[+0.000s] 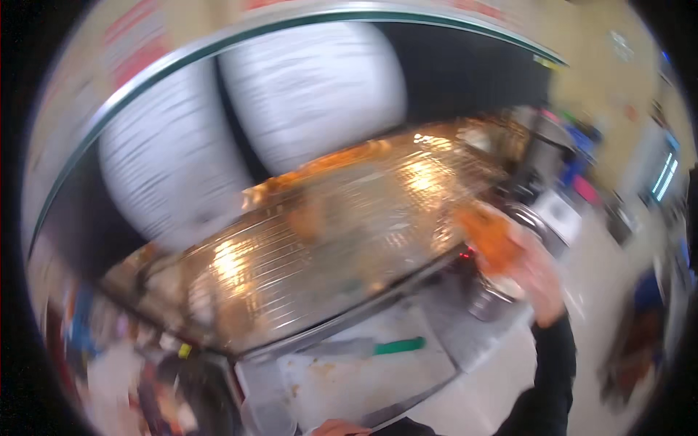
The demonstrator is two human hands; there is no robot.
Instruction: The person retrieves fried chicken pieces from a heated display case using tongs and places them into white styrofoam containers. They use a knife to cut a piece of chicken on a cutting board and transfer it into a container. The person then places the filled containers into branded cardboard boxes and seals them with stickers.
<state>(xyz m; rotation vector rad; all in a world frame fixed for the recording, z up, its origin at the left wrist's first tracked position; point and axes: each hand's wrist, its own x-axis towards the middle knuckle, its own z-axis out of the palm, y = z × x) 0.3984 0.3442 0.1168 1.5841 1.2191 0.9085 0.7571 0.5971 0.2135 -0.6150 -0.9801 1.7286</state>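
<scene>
My right hand (536,275) is raised at the right of the warming cabinet, its fingers closed round a blurred orange piece (488,234) whose kind I cannot make out. Just below it stands a round metal container (488,299) with something pale inside. At the bottom edge only a bit of my left hand (340,427) shows, and its fingers are mostly cut off. Nearest to it is a white cutting board (363,392) with crumbs on it. Across the board's far side lies a knife with a green handle (400,346).
A lit wire rack (269,280) fills the cabinet beyond the board. Two white printed sheets (313,87) hang on its dark upper panel. A clear plastic tub (269,416) sits at the board's near left corner. A tall metal pot (545,145) stands at the back right.
</scene>
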